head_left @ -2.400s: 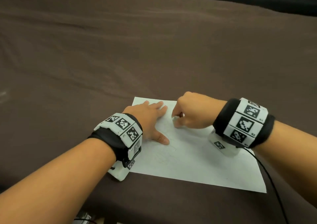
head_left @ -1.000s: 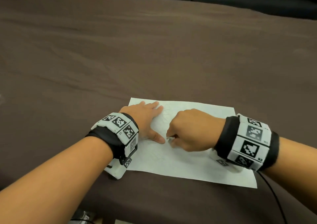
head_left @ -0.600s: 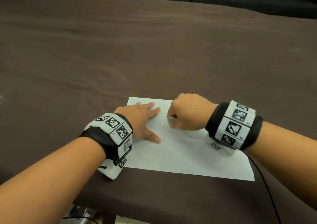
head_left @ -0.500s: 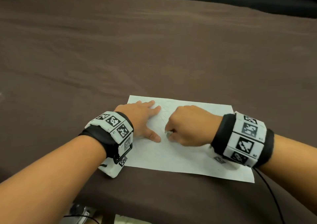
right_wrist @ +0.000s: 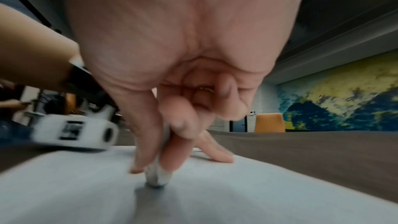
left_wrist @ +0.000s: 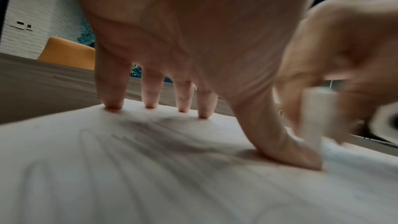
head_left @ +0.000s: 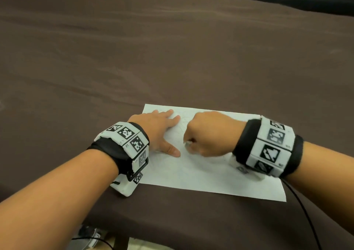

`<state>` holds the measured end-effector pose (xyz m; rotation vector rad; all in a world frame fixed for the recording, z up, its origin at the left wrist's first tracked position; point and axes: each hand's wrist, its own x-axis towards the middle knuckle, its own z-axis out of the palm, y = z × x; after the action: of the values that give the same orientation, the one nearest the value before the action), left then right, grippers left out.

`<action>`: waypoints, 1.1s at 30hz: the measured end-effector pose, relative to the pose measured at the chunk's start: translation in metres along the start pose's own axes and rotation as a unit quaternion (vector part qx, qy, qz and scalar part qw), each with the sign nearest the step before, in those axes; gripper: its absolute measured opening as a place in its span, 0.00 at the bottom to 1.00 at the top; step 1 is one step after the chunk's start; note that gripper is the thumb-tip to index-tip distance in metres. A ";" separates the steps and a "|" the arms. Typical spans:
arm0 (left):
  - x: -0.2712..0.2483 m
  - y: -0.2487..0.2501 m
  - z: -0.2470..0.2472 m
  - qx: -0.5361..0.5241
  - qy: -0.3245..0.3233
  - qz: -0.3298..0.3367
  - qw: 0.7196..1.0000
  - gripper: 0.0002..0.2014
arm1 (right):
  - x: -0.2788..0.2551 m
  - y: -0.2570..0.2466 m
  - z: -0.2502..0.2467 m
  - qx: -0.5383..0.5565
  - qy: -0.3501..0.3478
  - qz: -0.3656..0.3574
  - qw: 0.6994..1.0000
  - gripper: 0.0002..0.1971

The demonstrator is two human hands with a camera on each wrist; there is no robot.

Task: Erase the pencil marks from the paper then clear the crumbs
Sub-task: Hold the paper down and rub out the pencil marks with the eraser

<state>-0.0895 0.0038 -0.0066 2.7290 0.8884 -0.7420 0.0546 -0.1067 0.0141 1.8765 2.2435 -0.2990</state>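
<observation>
Erasing faint pencil marks (head_left: 182, 123) on a white sheet of paper (head_left: 201, 173), flat on a bench draped in brown cloth (head_left: 172, 58).

Left hand (head_left: 159, 132) spread flat, straight fingers (left_wrist: 112, 91) and thumb pressing the smooth sheet near its left edge. Right hand (head_left: 208, 134) curled, grip pinched narrow round a small white block eraser (right_wrist: 157, 176), blunt end touching the paper just beside the left thumb. Grey smudged strokes under the left palm. Orange chair (right_wrist: 270, 123) beyond.

White paper (head_left: 210, 173) with faint grey pencil marks (left_wrist: 163, 130), white eraser (right_wrist: 157, 176), dark brown tablecloth (head_left: 172, 58), black-and-white checker-patterned wristbands (head_left: 130, 140), orange chair (right_wrist: 270, 123)
</observation>
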 end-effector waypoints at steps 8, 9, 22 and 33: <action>0.000 0.004 -0.001 0.008 0.004 -0.010 1.000 0.56 | -0.026 -0.021 0.005 0.057 -0.054 -0.103 0.992 0.12; 0.001 0.003 0.000 0.006 0.004 -0.010 1.000 0.56 | -0.021 -0.018 0.004 0.063 -0.057 -0.089 0.992 0.13; 0.000 0.002 0.000 0.000 0.003 -0.011 1.000 0.56 | -0.040 -0.028 0.008 0.069 -0.053 -0.107 0.991 0.10; 0.003 0.000 0.003 -0.010 0.005 -0.008 1.000 0.57 | -0.016 -0.011 0.005 0.058 -0.021 -0.045 0.997 0.13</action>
<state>-0.0889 0.0040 -0.0107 2.7138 0.9163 -0.7188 0.0468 -0.1253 0.0142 1.8079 2.3332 -0.4892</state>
